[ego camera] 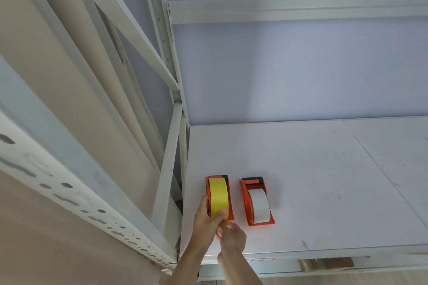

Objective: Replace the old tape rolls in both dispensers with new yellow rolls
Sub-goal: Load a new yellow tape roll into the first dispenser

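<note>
The left orange dispenser [218, 196] is gripped by the left hand [207, 220]: the fingers are curled round its left wall and the thumb is pressed on the lower end of the yellow roll [218, 195] seated in it. The right hand [231, 236] is held just below the dispenser's near end, touching the left hand, with its fingers curled; whether anything is pinched between them cannot be told, since the fingertips are hidden behind the left thumb and the dispenser's edge.

The yellow roll is carried upright in the left dispenser, its band running from the black cutter end at the far side to the near end. Just beside it, apart and to the right, a second orange dispenser [257, 201] is set on the same surface, tilted slightly from the first. A white roll [259, 206] is seated in it, and a black cutter bar is seen at its far end. This second dispenser is touched by neither hand.

Both dispensers are placed on a white shelf board [324, 180], near its front left corner. The board is marked with faint scuffs and a thin diagonal seam line on the right. A white metal frame [166, 180] with slotted uprights and diagonal braces is mounted along the left side. A pale bluish wall [301, 71] is seen behind the shelf, crossed by a white horizontal rail [289, 11]. Beneath the front edge, a brownish object is partly visible.
</note>
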